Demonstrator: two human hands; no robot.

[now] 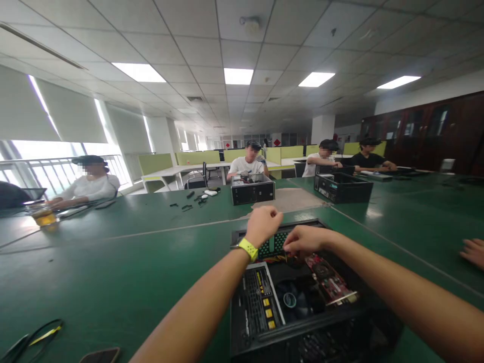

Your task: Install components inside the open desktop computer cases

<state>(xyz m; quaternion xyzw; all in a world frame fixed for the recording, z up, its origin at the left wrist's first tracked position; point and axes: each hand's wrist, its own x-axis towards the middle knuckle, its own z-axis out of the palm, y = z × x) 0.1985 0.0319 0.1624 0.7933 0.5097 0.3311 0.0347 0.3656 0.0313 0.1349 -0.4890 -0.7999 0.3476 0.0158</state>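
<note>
An opened black computer case (242,348) lies in front of me on the green table. My left hand (264,224), a yellow-green watch band at its wrist, is closed above the far edge of the case; its curled fingers hide whatever they may hold. Over the inside of the case, my right hand (307,240) pinches what looks like a thin cable, close to red and yellow wires (278,258). Below the hands are a power supply (260,297) with yellow labels, a round cooling fan (290,300) and a red graphics card (328,276).
Two other computer cases, one at centre (252,193) and one at right (344,189), stand farther back. Small dark parts (200,199) lie left of them. A black cable (34,338) and a phone (100,355) are at the near left. Another person's hand (474,252) rests at the right.
</note>
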